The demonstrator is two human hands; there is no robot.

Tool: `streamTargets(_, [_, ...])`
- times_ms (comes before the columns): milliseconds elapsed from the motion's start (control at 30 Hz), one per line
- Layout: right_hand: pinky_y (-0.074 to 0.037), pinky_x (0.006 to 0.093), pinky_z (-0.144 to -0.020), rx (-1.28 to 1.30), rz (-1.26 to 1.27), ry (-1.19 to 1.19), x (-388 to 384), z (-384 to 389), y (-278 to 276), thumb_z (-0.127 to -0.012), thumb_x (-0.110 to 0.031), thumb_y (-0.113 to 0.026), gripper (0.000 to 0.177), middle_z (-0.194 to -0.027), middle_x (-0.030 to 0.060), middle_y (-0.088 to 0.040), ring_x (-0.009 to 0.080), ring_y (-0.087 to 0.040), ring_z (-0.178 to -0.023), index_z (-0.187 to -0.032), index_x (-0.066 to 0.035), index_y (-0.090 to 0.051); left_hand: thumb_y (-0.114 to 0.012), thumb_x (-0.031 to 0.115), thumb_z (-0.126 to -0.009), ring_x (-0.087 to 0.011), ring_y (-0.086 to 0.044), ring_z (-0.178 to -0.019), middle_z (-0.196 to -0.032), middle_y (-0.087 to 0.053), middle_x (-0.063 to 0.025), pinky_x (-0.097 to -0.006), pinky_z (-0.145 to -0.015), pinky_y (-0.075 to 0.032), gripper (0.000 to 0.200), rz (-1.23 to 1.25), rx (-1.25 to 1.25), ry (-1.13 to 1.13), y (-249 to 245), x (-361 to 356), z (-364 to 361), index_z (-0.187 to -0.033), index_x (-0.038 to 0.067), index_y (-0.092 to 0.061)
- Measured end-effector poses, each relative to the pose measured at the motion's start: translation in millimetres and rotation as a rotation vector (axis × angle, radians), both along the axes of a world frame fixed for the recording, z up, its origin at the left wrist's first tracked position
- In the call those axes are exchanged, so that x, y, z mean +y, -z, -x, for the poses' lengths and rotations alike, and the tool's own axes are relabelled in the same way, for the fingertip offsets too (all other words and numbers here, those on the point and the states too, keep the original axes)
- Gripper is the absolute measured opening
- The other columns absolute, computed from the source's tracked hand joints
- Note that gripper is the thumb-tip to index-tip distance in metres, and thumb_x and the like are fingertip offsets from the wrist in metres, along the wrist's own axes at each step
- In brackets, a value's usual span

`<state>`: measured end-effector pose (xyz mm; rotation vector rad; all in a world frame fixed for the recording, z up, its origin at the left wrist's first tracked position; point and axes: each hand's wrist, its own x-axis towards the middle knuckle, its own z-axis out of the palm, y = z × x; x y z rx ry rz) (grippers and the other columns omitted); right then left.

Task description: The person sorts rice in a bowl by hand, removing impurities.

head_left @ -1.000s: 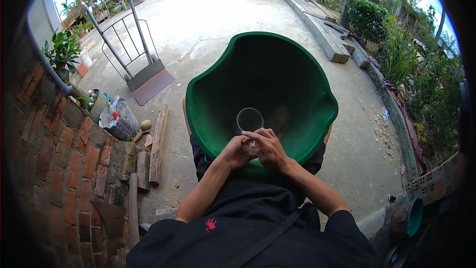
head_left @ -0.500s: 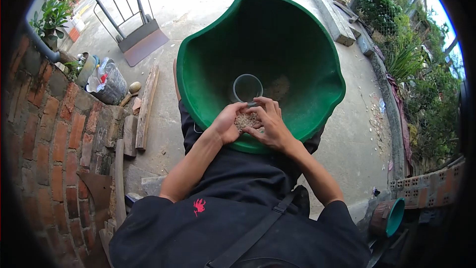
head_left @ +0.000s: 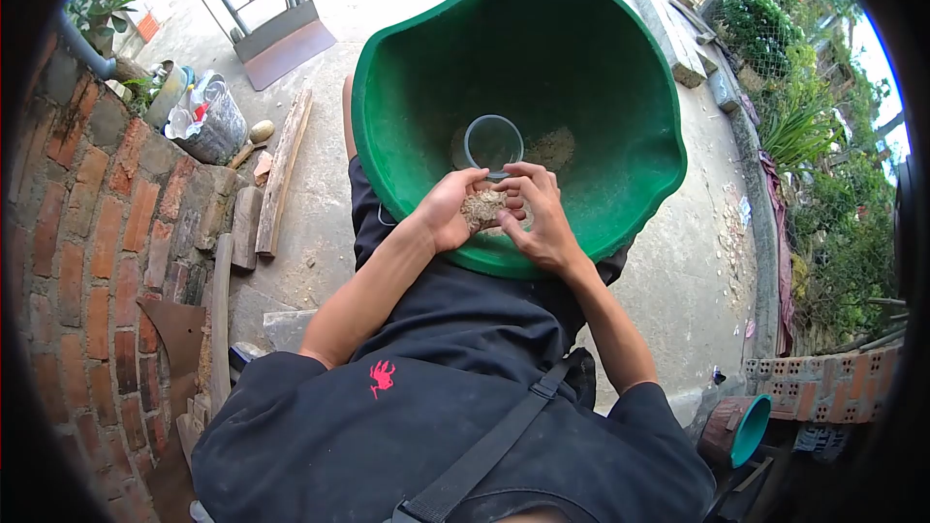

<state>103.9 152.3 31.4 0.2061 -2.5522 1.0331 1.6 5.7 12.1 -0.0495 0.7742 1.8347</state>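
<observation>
Now opened to view: cradling pale flaky bits (head_left: 481,209) in the cupped left grip (head_left: 448,213) beside the loosely parted right grip (head_left: 548,225), over the green tub (head_left: 630,150), within easy fingertip reach.

A pale tan handful of loose, flaky bits (head_left: 481,210) lies cupped in your left hand (head_left: 448,213). Just beyond your fingertips is a clear, round container (head_left: 494,117), its rim facing you. Around both curves a deep green tub (head_left: 581,58), wide mouth open toward you, rim dipping inward at upper left, more tan bits (head_left: 552,148) scattered inside.
</observation>
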Motion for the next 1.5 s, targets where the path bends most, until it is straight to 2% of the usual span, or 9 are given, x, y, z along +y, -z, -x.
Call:
streamTargets(67, [-0.034, 0.0430, -0.101, -0.020, -0.013, 0.033, 2, 0, 2, -0.073, -0.008, -0.069, 0.035, -0.129, 0.0126, -0.050, 0.0313, -0.044, -0.121, -0.108, -0.008, -0.063, -0.027, 0.026, -0.102, -0.0302, -0.068, -0.095, -0.103, -0.067, -0.0188, -0.0427, -0.089, -0.054, 0.045, -0.075, -0.028, 0.030, 0, -1, 0, -0.113, -0.007, -0.056])
streamTargets(300, [-0.034, 0.0415, -0.098, 0.002, -0.119, 0.128, -5, 0, 2, -0.072, -0.011, -0.068, 0.029, -0.126, 0.0115, -0.052, 0.0290, -0.045, -0.120, -0.100, -0.007, -0.064, -0.028, 0.025, -0.102, -0.0307, -0.067, -0.095, -0.103, -0.067, -0.0185, -0.0425, -0.089, -0.054, 0.044, 0.036, 0.043, -0.045, -11, -1, -3, -0.112, -0.007, -0.057])
streamTargets(400, [-0.034, 0.0411, -0.097, 0.011, -0.135, 0.140, -6, 1, 3, -0.074, -0.012, -0.070, 0.024, -0.123, 0.0110, -0.054, 0.0283, -0.046, -0.118, -0.096, -0.007, -0.066, -0.036, 0.025, -0.102, -0.0285, -0.068, -0.098, -0.107, -0.067, -0.0184, -0.0398, -0.091, -0.054, 0.040, -0.081, 0.028, 0.000, 0, -3, 1, -0.110, -0.007, -0.059])
streamTargets(667, [-0.036, 0.0386, -0.095, 0.042, -0.053, 0.144, -5, 3, 6, -0.081, -0.010, -0.070, 0.010, -0.113, 0.0077, -0.061, 0.0260, -0.051, -0.112, -0.090, -0.006, -0.068, -0.037, 0.022, -0.101, -0.0266, -0.069, -0.094, -0.105, -0.067, -0.0173, -0.0392, -0.088, -0.057, 0.037, -0.073, 0.032, -0.046, 6, -2, 3, -0.110, -0.008, -0.058])
streamTargets(867, [-0.046, 0.0344, -0.092, 0.012, 0.180, 0.076, 8, 1, 4, -0.090, -0.009, -0.066, 0.009, -0.107, 0.0083, -0.066, 0.0212, -0.060, -0.103, -0.096, -0.002, -0.067, -0.038, 0.019, -0.101, -0.0261, -0.068, -0.093, -0.102, -0.065, -0.0163, -0.0409, -0.089, -0.058, 0.033, -0.041, 0.045, -0.088, 3, -1, 1, -0.108, -0.006, -0.057])
streamTargets(933, [-0.051, 0.0277, -0.085, -0.342, 0.824, -0.002, 13, 2, 7, -0.095, -0.009, -0.063, 0.013, -0.101, 0.0078, -0.067, 0.0147, -0.063, -0.093, -0.102, 0.001, -0.064, -0.038, 0.019, -0.101, -0.0268, -0.068, -0.093, -0.103, -0.065, -0.0167, -0.0410, -0.091, -0.058, 0.033, -0.015, 0.041, -0.082, -2, 0, -1, -0.108, -0.007, -0.057])
streamTargets(1033, [-0.052, 0.0239, -0.079, -0.290, 0.979, -0.046, 15, -1, 9, -0.096, -0.010, -0.062, 0.016, -0.091, 0.0057, -0.068, 0.0099, -0.064, -0.083, -0.105, 0.003, -0.062, -0.035, 0.021, -0.101, -0.0323, -0.068, -0.094, -0.101, -0.066, -0.0214, -0.0422, -0.089, -0.059, 0.038, -0.029, 0.037, -0.076, -5, 0, -3, -0.103, -0.009, -0.057])
streamTargets(1233, [-0.051, 0.0245, -0.083, -0.316, 1.167, -0.083, 21, 0, 15, -0.094, -0.011, -0.066, 0.017, -0.095, 0.0066, -0.069, 0.0118, -0.065, -0.090, -0.106, 0.002, -0.065, -0.037, 0.017, -0.100, -0.0333, -0.067, -0.099, -0.105, -0.066, -0.0220, -0.0442, -0.095, -0.056, 0.035, -0.063, 0.043, -0.032, -6, -2, -2, -0.108, -0.012, -0.057])
streamTargets(1500, [-0.049, 0.0257, -0.088, -0.359, 1.196, -0.064, 21, 0, 13, -0.092, -0.011, -0.067, 0.018, -0.097, 0.0059, -0.069, 0.0118, -0.064, -0.093, -0.106, 0.001, -0.068, -0.037, 0.017, -0.100, -0.0367, -0.067, -0.100, -0.107, -0.065, -0.0238, -0.0455, -0.094, -0.056, 0.037, -0.053, 0.024, -0.052, -3, -1, -1, -0.109, -0.013, -0.056])
